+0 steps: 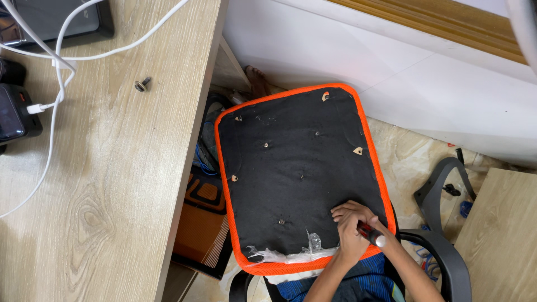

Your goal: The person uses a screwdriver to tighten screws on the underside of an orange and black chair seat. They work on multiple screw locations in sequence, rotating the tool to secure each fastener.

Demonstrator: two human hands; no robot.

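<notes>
Your screwdriver [370,232], with its red and black handle and pale butt end, sits in your right hand [358,237], whose fingers are wrapped tight around it. The tip is hidden under your hands, so you cannot tell just where it meets the cloth. Your left hand [348,213] lies right against the right one, fingers curled down on the black underside of the seat cushion [296,168]; whether it pinches anything cannot be told.

The seat cushion is turned bottom up across your lap, a black panel with an orange mesh border [373,156] all around. Both hands work near its lower right corner, close to the edge nearest you. Several small holes and pale tabs dot the black cloth, well apart from each other. A scrap of clear plastic wrap [291,254] clings to the near edge, just left of your hands.

To your right, a dark grey armrest [442,257] curves past your forearm, and another dark grey part [442,182] lies on the floor beyond it.

To your left stands the wooden surface [112,196]. A lone screw [142,84] rests on it, apart from the white cables [53,112] that run to a black device [15,114] at the left edge.
</notes>
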